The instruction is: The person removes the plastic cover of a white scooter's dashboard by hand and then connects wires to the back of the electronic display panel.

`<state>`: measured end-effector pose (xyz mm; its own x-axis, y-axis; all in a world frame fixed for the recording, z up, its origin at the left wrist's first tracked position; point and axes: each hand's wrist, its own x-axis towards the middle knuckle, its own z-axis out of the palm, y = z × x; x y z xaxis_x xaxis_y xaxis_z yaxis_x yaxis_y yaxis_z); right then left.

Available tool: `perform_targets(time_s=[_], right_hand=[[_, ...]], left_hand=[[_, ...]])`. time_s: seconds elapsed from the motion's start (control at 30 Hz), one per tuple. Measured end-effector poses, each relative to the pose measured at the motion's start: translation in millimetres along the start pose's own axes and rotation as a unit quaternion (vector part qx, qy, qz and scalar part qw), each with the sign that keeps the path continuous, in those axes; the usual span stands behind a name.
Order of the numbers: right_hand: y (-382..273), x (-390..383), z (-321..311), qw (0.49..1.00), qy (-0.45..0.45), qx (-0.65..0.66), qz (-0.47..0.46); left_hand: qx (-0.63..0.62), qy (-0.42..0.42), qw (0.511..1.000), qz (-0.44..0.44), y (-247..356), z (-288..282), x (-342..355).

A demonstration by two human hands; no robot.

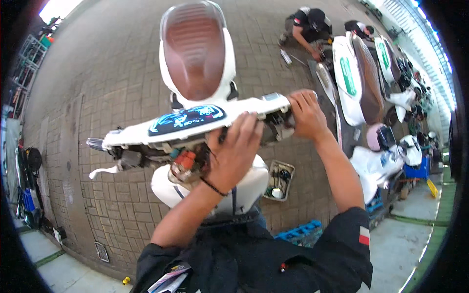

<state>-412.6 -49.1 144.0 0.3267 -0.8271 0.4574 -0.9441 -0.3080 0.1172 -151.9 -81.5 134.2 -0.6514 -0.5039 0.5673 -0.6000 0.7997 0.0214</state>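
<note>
In front of me is a white scooter handlebar cover [264,105] with a lit blue dashboard display [188,119] set in it. The near side gapes, showing wiring and an orange-red connector [184,159]. My left hand [238,149] is closed on the cover's near edge, right of the display, its thumb and fingertips partly inside the gap. At the right end, my right hand [308,115] wraps round the cover, hiding the grip there. A white brake lever [104,172] sticks out at the left end. Beyond lies the brown scooter seat [193,53].
A tray of small parts [280,180] sits on the paving, right of the scooter's white front. Two other people [312,27] crouch at the far right beside more white scooters [348,78]. A blue plastic crate [300,231] lies near my right elbow; racks [29,58] line the left.
</note>
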Motion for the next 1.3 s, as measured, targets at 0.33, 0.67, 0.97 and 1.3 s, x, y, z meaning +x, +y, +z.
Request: perform_targets(time_s=[0.33,0.67,0.97,1.3], right_hand=[[5,-4,0,1.000,-0.011,-0.003,-0.002],[1,-2,0,1.000,-0.015,0.020,0.017],[3,-6,0,1.000,-0.021,0.004,0.019],[-17,-9,-13,0.995,-0.057,0.021,0.080]], left_hand=[[0.007,0.011,1.000,0.027,-1,-2,1],[0.005,-0.003,1.000,0.029,-3,-4,0],[0.015,-0.009,1.000,0.020,1,-9,3],[-0.330,-0.016,0.937,0.117,-29,-86,-32]])
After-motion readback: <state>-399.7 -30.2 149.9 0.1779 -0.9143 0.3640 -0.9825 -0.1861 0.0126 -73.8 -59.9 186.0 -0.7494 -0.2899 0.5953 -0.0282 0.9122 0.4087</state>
